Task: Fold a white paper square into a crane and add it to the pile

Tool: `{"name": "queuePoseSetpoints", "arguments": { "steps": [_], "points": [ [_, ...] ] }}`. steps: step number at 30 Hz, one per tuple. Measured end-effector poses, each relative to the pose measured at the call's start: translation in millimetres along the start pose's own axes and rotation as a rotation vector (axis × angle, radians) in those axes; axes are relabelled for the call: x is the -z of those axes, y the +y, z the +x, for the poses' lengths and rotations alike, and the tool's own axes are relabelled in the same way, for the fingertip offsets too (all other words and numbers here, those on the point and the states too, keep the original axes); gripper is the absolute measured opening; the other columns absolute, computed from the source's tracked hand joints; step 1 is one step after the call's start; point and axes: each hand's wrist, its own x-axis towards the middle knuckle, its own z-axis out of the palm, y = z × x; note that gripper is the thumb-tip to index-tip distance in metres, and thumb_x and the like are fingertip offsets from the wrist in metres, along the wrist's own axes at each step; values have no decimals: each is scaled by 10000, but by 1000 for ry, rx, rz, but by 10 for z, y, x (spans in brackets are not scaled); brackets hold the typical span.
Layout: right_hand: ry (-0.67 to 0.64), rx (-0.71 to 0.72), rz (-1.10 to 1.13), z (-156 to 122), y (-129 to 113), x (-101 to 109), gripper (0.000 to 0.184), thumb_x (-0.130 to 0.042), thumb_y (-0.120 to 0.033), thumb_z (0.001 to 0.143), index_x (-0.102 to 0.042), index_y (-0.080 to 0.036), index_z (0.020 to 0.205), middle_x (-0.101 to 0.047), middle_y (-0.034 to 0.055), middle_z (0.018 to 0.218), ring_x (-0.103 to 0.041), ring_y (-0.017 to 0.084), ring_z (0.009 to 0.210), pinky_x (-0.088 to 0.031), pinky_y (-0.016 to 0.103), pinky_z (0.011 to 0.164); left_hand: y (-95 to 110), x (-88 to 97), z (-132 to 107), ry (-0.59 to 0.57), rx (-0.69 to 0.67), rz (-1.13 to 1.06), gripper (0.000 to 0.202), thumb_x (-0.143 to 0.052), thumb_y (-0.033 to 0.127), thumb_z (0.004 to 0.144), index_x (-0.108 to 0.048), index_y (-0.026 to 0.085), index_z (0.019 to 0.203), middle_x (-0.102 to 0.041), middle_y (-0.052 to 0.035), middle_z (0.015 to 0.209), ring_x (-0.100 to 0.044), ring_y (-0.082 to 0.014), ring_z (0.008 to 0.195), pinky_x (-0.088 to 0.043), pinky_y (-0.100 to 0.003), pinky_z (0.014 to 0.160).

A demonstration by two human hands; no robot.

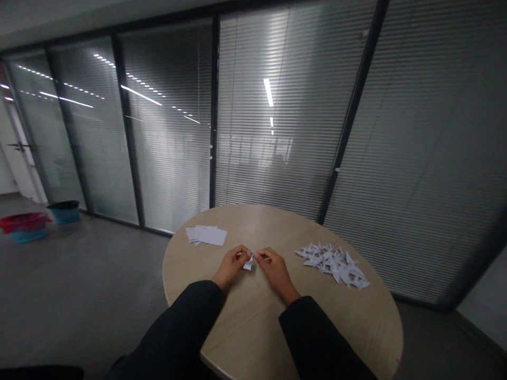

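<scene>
A small folded piece of white paper (249, 262) is pinched between both my hands over the middle of a round wooden table (253, 327). My left hand (231, 265) grips its left side with closed fingers. My right hand (274, 267) pinches its right side. Both arms wear dark sleeves. A stack of flat white paper sheets (207, 235) lies on the table to the far left of my hands. A pile of several folded white paper pieces (335, 260) lies to the right.
Glass walls with closed blinds (277, 116) stand behind the table. On the grey floor at the far left sit a red basin (24, 221) and a blue bin (65, 212). A white door (18, 153) is at the left edge.
</scene>
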Motion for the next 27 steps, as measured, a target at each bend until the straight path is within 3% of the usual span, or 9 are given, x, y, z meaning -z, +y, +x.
{"name": "queuePoseSetpoints", "arguments": {
  "steps": [9,20,27],
  "points": [
    [-177,-117,186,-32,37,-35,290,-390,-411,857,-436,-219,646,-487,-32,587,-514,134,559,-425,243,545,-28,-7,-11,-94,-9,25,381,-622,521,694,-553,146,697,-523,11,563,-485,-110,513,-377,-228,524],
    [-253,-159,337,-24,236,-114,319,-410,-483,854,-457,-207,702,-525,-31,577,-520,123,540,-414,239,549,-23,-32,-39,-152,6,-15,385,-576,545,733,-511,166,711,-563,4,581,-515,-117,512,-398,-234,530],
    [-277,-219,453,0,135,-67,291,-472,-472,811,-475,-201,704,-547,-25,599,-541,132,556,-421,250,568,-23,-39,-28,-163,14,-64,418,-606,566,695,-507,160,711,-564,2,583,-511,-114,509,-401,-236,529]
  ]
}}
